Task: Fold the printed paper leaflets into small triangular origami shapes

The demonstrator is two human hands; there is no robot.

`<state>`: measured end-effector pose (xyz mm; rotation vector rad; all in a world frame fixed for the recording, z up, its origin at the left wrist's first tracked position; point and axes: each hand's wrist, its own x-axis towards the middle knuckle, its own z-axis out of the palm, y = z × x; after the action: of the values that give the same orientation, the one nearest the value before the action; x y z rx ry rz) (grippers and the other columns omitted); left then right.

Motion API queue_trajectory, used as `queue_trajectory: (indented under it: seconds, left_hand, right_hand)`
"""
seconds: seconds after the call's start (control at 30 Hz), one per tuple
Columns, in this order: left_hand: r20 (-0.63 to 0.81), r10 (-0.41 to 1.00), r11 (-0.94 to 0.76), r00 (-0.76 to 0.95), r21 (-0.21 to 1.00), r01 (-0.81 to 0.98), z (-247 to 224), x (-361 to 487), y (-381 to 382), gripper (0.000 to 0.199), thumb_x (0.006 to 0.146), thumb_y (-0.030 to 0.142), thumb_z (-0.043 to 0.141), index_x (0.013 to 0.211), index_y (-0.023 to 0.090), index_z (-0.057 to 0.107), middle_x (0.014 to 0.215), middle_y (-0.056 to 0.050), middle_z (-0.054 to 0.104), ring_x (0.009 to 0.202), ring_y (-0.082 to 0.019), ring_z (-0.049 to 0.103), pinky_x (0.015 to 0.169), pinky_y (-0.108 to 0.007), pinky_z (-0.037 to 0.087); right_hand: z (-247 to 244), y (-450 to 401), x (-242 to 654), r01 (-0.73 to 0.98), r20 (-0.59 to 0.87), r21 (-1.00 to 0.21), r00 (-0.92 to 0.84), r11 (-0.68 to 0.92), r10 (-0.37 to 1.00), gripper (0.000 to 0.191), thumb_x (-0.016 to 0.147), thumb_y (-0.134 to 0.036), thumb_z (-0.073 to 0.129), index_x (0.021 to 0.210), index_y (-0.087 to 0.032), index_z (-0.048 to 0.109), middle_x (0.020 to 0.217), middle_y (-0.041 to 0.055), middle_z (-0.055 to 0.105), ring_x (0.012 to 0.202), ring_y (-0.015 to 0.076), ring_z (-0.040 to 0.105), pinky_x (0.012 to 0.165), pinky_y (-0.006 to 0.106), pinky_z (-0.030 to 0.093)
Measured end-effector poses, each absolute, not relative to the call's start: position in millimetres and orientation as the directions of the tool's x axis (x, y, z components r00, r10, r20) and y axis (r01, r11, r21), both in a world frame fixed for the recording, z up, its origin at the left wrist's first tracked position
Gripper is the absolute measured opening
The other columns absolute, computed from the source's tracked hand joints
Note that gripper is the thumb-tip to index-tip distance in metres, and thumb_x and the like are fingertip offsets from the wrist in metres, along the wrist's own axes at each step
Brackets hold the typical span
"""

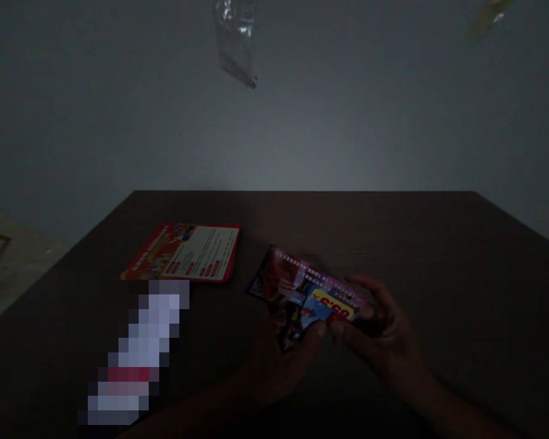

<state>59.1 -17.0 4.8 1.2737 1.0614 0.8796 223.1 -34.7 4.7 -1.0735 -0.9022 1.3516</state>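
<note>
Between my two hands is a folded printed leaflet (pixel 297 286), with pictures, small lettering and a yellow price patch, tilted above the table. My left hand (pixel 283 360) grips its near edge, thumb on top and the other fingers hidden below. My right hand (pixel 384 329) pinches the right end, thumb at the near edge and fingers round the far side. To the left lies a stack of red printed leaflets (pixel 201 253), flat on the table. The scene is dim, so the fingers under the leaflet do not show.
A dark wood-grain table (pixel 348 219) reaches back to a pale wall (pixel 348 110). A clear plastic bag (pixel 235 42) hangs on the wall. A bright pixelated object (pixel 137 347) lies at the front left. A greenish-yellow thing (pixel 489 18) is blurred at the top right.
</note>
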Motion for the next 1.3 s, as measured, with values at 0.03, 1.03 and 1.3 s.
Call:
queue_trajectory:
  seconds: [0.03,1.03,1.3]
  left_hand:
    - [-0.133,0.944,0.121,0.301,0.991,0.06,5.2,59.1,-17.1,0.022,0.078,0.033,0.062,0.096,0.02,0.059,0.104,-0.008,0.068,0.094,-0.023,0.065,0.079,-0.032,0.053]
    - [-0.105,0.976,0.118,0.193,0.991,-0.059,-4.4,58.5,-4.8,0.042,0.08,0.053,0.054,0.061,0.016,0.055,0.053,0.0,0.056,0.051,-0.013,0.053,0.05,-0.022,0.042]
    - [-0.18,0.95,0.178,0.255,0.984,0.029,-4.6,61.9,-8.6,0.044,0.081,0.05,0.054,0.058,0.014,0.059,0.053,-0.003,0.059,0.05,-0.014,0.053,0.049,-0.023,0.038]
  right_hand:
    - [4.5,-34.9,223.2,-0.289,-0.088,-0.955,0.046,-0.071,0.995,0.053,0.067,-0.02,0.078,0.109,-0.027,0.047,0.061,-0.0042,0.07,0.058,0.0116,0.065,0.059,0.022,0.052]
    - [-9.6,-26.5,247.5,-0.275,-0.159,-0.951,0.031,-0.145,0.987,0.018,0.071,-0.032,0.074,0.085,-0.02,0.075,0.079,0.0064,0.075,0.067,0.0187,0.068,0.065,0.029,0.053]
    - [-11.6,-25.9,235.5,-0.189,-0.117,-0.976,0.022,-0.111,0.993,0.016,0.071,-0.035,0.074,0.079,-0.02,0.075,0.08,0.0053,0.075,0.07,0.0192,0.069,0.071,0.033,0.055]
